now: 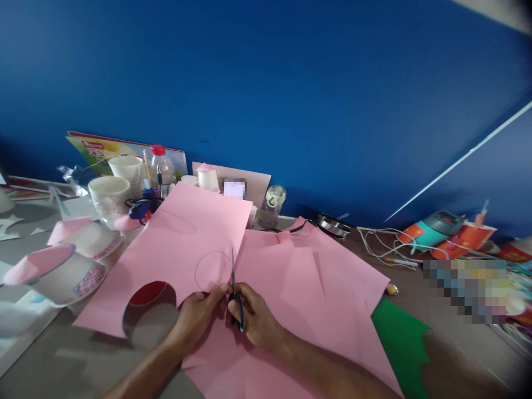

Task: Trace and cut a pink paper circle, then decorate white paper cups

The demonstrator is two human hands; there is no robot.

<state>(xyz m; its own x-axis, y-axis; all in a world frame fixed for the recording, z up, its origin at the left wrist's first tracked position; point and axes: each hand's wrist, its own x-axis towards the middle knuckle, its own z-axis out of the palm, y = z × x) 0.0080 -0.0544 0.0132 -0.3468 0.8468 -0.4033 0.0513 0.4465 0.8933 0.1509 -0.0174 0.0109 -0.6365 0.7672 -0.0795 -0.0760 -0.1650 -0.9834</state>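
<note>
A pink paper sheet (pixel 178 233) with a drawn circle and a large round cut-out is raised at a slant. My left hand (pixel 199 316) pinches its lower edge near the circle. Black-handled scissors (pixel 236 313) are in my right hand (pixel 255 318), fingers wrapped round the handles, blades pointing up at the sheet's right edge beside the circle. The hands nearly touch. More pink paper (pixel 286 332) lies beneath them, with a green sheet (pixel 399 343) partly under it at the right.
Paper cups (pixel 108 194) and a red-capped bottle (pixel 162 166) stand at the back left. Cup shapes with pink tops (pixel 62 274) lie at the left. A tape roll (pixel 332 224), white cable (pixel 374 249) and teal-and-orange device (pixel 432 230) are at the right. A blue wall (pixel 266 100) rises behind.
</note>
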